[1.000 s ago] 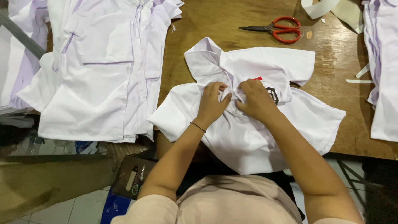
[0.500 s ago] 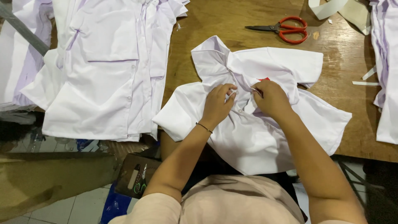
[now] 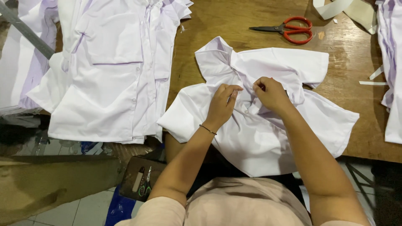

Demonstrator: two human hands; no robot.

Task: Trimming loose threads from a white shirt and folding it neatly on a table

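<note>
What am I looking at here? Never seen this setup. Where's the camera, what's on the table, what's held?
No machine: a person works with bare hands, filmed by a camera on their head looking down. The left hand and right hand both pinch the front of a white shirt spread on a wooden table. A stack of similar white shirts lies to the left, red-handled scissors at the far edge, pale fabric strips beyond them. More white cloth sits at the right.
</note>
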